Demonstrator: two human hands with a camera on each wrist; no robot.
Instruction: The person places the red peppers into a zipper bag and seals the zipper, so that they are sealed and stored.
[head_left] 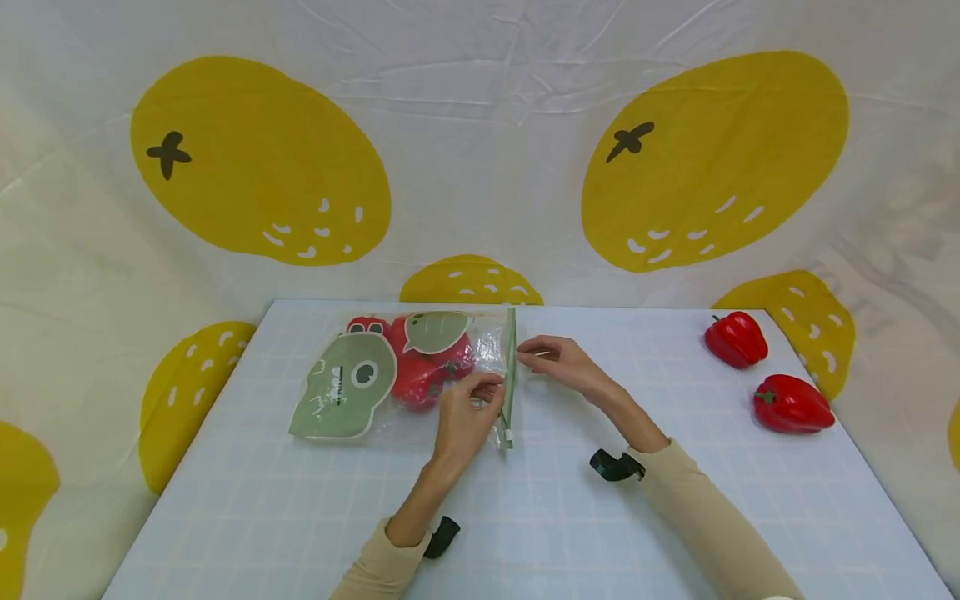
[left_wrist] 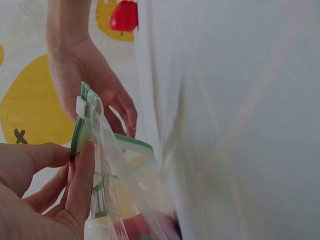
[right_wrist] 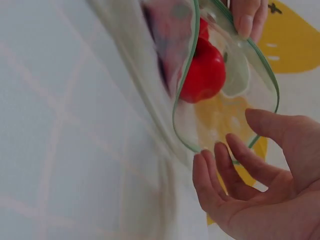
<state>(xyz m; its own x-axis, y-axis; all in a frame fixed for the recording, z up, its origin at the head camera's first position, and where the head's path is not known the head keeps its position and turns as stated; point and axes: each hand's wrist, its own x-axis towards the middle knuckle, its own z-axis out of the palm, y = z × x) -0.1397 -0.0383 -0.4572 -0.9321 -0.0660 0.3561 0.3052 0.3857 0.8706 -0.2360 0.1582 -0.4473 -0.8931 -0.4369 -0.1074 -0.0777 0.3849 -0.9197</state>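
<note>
A cloth (head_left: 483, 167) with big yellow fruit hangs behind, from 9 round through 12 to 3 o'clock of the bench (head_left: 555, 525), which has a pale checked cover. Toward 11 o'clock on the bench lies the bag (head_left: 491, 342), clear plastic with a green animal print (head_left: 347, 387) filling its 9 o'clock end. Its mouth, edged by a green strip (head_left: 512, 367), faces 3 o'clock; in the right wrist view it gapes wide. Red peppers (head_left: 420, 379) sit inside, bunched between print and mouth; I cannot tell how many, as film and print partly hide them.

Of the hands, the left (head_left: 463, 412) pinches the mouth's green edge between thumb and fingers, toward 6 o'clock. The right (head_left: 558, 362) is at the other side of the mouth, fingers softly bent and thumb well apart, holding nothing; whether its fingertips touch the edge I cannot tell.

Two loose peppers (head_left: 793, 404) lie near each other around 2 o'clock on the bench, outside the bag. A small white slider (left_wrist: 81, 107) sits near the strip's 6 o'clock end.
</note>
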